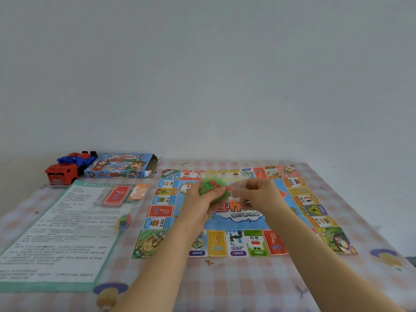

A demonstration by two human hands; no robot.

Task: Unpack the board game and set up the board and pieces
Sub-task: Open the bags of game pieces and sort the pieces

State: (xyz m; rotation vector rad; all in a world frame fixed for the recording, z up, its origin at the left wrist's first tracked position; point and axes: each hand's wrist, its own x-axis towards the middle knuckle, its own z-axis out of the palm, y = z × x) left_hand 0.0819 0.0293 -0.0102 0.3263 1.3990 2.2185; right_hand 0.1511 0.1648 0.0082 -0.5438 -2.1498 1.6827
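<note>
**Bag of houses about to open over the board**

Your left hand is curled round the clear bag of green and red pieces. Your right hand pinches the loose film at its neck. Both are raised above the middle of the board, which lies unfolded and flat on the desk beneath them.

The main risk, as I judge it, is the film giving way all at once. If you pull hard, the small pieces could spray across the board and roll off the desk edge beyond your right hand. A sharp tug could also drag your wrists down and shift the thin board.

The bag is a rounded bundle with no clear long axis. Its neck points sideways, from your left hand toward your right. The board looks roughly square, with its printed title facing you.

To the left of your left hand lie the rule sheet, a red card deck and the opened box.
</note>
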